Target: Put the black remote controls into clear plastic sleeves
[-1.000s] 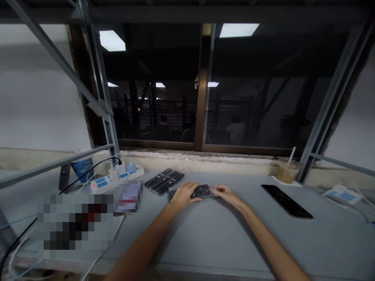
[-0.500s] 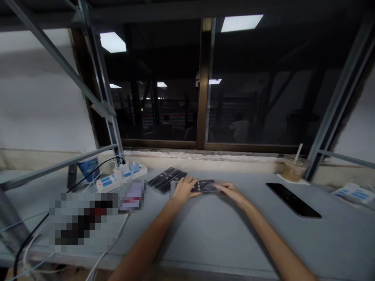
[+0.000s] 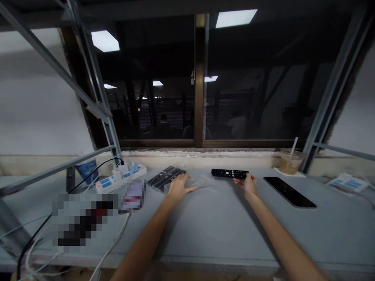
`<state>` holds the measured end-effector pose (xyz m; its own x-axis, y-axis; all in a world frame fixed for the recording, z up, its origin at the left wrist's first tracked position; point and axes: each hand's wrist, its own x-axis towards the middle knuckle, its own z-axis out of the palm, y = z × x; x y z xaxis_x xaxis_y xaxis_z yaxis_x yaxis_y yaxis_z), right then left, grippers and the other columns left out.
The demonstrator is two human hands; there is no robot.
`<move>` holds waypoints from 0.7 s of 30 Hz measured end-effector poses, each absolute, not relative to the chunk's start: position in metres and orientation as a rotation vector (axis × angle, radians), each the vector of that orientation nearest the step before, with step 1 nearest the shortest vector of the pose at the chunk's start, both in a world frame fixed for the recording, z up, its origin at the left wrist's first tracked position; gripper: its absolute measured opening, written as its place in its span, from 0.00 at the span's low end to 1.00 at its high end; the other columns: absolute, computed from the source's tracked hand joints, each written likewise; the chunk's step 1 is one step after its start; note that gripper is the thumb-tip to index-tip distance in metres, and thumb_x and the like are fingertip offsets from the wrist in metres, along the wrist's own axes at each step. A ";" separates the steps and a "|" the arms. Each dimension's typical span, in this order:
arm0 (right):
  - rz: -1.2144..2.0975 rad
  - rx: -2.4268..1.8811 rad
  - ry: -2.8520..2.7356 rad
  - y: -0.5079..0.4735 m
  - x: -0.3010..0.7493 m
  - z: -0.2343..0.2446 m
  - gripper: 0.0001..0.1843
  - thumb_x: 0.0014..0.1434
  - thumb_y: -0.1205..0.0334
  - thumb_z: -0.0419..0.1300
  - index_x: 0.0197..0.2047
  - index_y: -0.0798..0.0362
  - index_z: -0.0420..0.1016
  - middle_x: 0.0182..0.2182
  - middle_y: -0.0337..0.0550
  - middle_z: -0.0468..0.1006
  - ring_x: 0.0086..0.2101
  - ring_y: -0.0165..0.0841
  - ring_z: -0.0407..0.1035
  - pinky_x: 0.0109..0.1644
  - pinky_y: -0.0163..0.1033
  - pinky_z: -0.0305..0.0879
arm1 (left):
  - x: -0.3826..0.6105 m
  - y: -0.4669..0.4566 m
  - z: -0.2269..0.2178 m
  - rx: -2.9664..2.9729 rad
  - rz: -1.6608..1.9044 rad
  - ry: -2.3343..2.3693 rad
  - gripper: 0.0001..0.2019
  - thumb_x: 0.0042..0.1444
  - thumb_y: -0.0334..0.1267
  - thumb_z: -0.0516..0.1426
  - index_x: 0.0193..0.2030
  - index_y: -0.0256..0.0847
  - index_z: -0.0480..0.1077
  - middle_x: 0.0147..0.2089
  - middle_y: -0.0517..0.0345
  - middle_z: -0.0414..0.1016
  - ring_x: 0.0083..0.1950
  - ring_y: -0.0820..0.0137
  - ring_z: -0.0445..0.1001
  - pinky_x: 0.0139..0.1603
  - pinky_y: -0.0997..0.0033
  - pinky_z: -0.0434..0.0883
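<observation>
In my right hand [image 3: 248,186] is the right end of a black remote control [image 3: 228,174] with rows of light buttons, pinched between thumb and fingers. The remote lies level, its far end pointing left. My left hand [image 3: 178,187] rests on the table, fingers stretched and thumb apart, touching a clear plastic sleeve [image 3: 205,182] that spreads out to its right. Just beyond that hand lie several dark remotes in clear wrapping [image 3: 161,177], side by side and partly covered by the fingers.
A white power strip [image 3: 107,184] with plugs and cables stands at the left, near a blurred phone [image 3: 133,196]. Toward the right lie a black phone [image 3: 288,192] and a plastic cup with a straw [image 3: 290,162]. Metal posts frame the table [image 3: 216,234] beneath a dark window.
The remote has come out of its clear sleeve and moved right with my right hand. My left hand has stayed nearly in place by the sleeve. The view has shifted slightly.
</observation>
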<state>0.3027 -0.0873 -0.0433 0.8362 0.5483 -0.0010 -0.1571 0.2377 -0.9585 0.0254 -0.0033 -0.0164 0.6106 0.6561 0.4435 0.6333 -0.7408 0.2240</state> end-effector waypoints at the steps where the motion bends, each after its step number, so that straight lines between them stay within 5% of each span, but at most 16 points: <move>1: 0.487 -1.237 -0.312 -0.088 0.304 -0.043 0.18 0.58 0.52 0.45 0.48 0.52 0.55 0.24 0.40 0.75 0.20 0.32 0.71 0.25 0.37 0.70 | 0.027 -0.005 -0.015 2.768 0.809 1.109 0.19 0.57 0.51 0.50 0.47 0.40 0.65 0.46 0.53 0.69 0.51 0.64 0.66 0.52 0.66 0.62; 6: 0.486 -1.211 -0.186 -0.087 0.300 -0.043 0.15 0.58 0.62 0.46 0.49 0.51 0.52 0.23 0.37 0.72 0.17 0.27 0.68 0.21 0.31 0.67 | 0.036 -0.014 -0.014 2.770 0.806 0.991 0.14 0.63 0.43 0.42 0.43 0.42 0.66 0.44 0.56 0.68 0.50 0.68 0.66 0.50 0.69 0.63; 13: 0.506 -1.184 -0.167 -0.086 0.299 -0.043 0.08 0.54 0.70 0.49 0.38 0.51 0.57 0.22 0.32 0.68 0.20 0.24 0.69 0.26 0.31 0.72 | 0.044 -0.012 -0.034 2.788 0.650 1.132 0.10 0.55 0.39 0.52 0.44 0.40 0.66 0.46 0.52 0.63 0.50 0.64 0.63 0.52 0.63 0.61; 21: 0.483 -1.255 -0.204 -0.080 0.302 -0.054 0.06 0.46 0.72 0.55 0.26 0.52 0.62 0.21 0.34 0.69 0.21 0.24 0.68 0.21 0.27 0.70 | 0.052 -0.025 -0.030 2.699 0.634 1.439 0.10 0.54 0.40 0.51 0.43 0.41 0.66 0.47 0.52 0.64 0.51 0.62 0.64 0.50 0.60 0.61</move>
<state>0.3022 -0.0804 -0.0535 0.8824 0.4569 -0.1127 -0.2382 0.2272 -0.9443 0.0522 -0.0245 -0.0300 0.4934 0.7996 0.3423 0.7922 -0.5756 0.2027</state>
